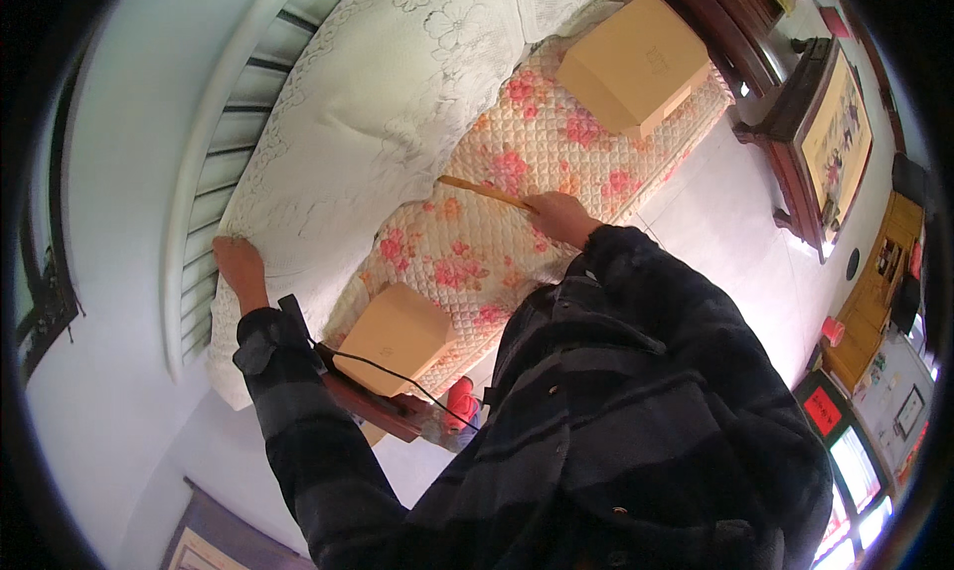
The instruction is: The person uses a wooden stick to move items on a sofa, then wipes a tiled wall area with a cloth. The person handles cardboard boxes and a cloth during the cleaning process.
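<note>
My right hand (pixel 560 217) is closed around one end of a thin wooden stick (pixel 484 190), held over the floral quilted pad (pixel 462 268). The stick's far tip reaches the edge of a white lace cover (pixel 358 123). On the far left, my left hand (pixel 240 268) rests at that cover's outer edge, beside the pale radiator; its fingers are partly hidden, so I cannot tell whether it grips the fabric.
One cardboard box (pixel 633 63) sits at the pad's upper end, another (pixel 395 339) at its lower end. A white radiator (pixel 201 197) runs along the wall. Right of the pad stands a dark wooden table (pixel 809 145). A black cord (pixel 387 371) hangs near my left sleeve.
</note>
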Demonstrator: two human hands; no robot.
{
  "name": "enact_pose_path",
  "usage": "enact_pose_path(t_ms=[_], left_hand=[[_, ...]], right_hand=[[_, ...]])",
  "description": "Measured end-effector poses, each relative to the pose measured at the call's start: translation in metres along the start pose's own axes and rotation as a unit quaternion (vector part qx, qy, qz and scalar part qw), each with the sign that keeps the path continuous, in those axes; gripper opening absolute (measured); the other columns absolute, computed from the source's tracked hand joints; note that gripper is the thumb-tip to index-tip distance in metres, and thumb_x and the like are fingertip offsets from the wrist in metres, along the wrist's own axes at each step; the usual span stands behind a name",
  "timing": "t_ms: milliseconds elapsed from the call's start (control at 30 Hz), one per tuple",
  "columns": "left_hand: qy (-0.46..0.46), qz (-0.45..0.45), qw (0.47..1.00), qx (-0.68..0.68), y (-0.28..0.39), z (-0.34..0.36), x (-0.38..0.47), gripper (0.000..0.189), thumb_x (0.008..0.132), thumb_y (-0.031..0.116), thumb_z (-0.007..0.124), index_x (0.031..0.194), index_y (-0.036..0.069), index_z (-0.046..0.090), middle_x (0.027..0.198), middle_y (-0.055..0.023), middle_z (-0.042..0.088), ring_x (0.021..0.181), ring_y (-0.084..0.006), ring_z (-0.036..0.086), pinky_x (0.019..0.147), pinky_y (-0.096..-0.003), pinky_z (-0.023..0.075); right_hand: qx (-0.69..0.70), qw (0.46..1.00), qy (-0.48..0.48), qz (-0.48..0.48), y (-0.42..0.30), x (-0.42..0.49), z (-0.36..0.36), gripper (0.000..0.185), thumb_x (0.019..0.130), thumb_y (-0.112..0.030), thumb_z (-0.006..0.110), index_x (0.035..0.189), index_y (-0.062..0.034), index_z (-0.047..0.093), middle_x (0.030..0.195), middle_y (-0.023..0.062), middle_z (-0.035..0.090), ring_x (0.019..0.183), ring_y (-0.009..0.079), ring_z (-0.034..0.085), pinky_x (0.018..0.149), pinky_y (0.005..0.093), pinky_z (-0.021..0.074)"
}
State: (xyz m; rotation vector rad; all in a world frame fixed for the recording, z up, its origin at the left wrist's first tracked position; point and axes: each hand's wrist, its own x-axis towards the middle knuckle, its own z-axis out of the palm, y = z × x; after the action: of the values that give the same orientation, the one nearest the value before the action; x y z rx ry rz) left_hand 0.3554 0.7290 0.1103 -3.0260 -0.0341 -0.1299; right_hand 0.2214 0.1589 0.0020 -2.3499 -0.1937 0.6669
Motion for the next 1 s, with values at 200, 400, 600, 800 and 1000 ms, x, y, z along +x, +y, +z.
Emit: enact_pose_path(t_ms=[200, 400, 600, 800, 1000], left_hand=[[0.014, -0.057, 0.996, -0.072, -0.005, 0.012, 0.002, 0.015, 0.087, 0.008, 0.05, 0.096, -0.005, 0.047, 0.095, -0.025, 0.053, 0.092, -0.0437, 0.052, 0.08, -0.0496, 0.0421], [0.002, -0.06, 0.995, -0.073, -0.005, 0.016, 0.006, 0.017, 0.087, 0.008, 0.05, 0.096, -0.005, 0.046, 0.094, -0.027, 0.054, 0.092, -0.0456, 0.052, 0.08, -0.0516, 0.0415], [0.023, -0.019, 0.999, -0.046, -0.014, 0.029, 0.008, 0.017, 0.087, 0.008, 0.05, 0.097, -0.005, 0.046, 0.094, -0.028, 0.054, 0.092, -0.0468, 0.052, 0.082, -0.0521, 0.0408], [0.006, -0.047, 0.998, -0.039, -0.007, 0.019, 0.009, 0.016, 0.087, 0.007, 0.05, 0.096, -0.005, 0.046, 0.097, -0.0286, 0.054, 0.094, -0.0461, 0.051, 0.082, -0.0514, 0.0403], [0.033, -0.068, 0.991, -0.115, 0.007, 0.006, 0.003, 0.014, 0.087, 0.007, 0.051, 0.095, -0.004, 0.048, 0.096, -0.0268, 0.055, 0.093, -0.0457, 0.051, 0.082, -0.0501, 0.0409]], right_hand=[[-0.039, 0.996, 0.01, 0.074, -0.009, 0.063, 0.008, 0.023, 0.084, -0.018, 0.053, 0.098, -0.0078, 0.068, 0.085, 0.0155, 0.067, 0.081, 0.034, 0.065, 0.071, 0.0477, 0.051], [-0.06, 0.995, -0.028, 0.077, -0.004, 0.06, -0.01, 0.023, 0.084, -0.017, 0.052, 0.098, -0.0083, 0.069, 0.087, 0.0153, 0.067, 0.084, 0.0339, 0.065, 0.072, 0.0473, 0.0512], [-0.088, 0.993, 0.031, 0.07, 0.043, 0.027, -0.056, 0.028, 0.086, -0.023, 0.053, 0.106, -0.0144, 0.069, 0.091, 0.0138, 0.068, 0.085, 0.0338, 0.065, 0.074, 0.0456, 0.0517], [-0.075, 0.966, 0.197, 0.148, 0.094, 0.029, -0.116, 0.029, 0.089, -0.028, 0.053, 0.109, -0.0109, 0.066, 0.09, 0.0194, 0.067, 0.086, 0.0384, 0.064, 0.075, 0.0471, 0.0507], [-0.1, 0.984, 0.041, 0.139, 0.083, 0.006, -0.113, 0.028, 0.086, -0.028, 0.056, 0.105, -0.0107, 0.068, 0.093, 0.0175, 0.067, 0.088, 0.0373, 0.064, 0.077, 0.0474, 0.0503]])
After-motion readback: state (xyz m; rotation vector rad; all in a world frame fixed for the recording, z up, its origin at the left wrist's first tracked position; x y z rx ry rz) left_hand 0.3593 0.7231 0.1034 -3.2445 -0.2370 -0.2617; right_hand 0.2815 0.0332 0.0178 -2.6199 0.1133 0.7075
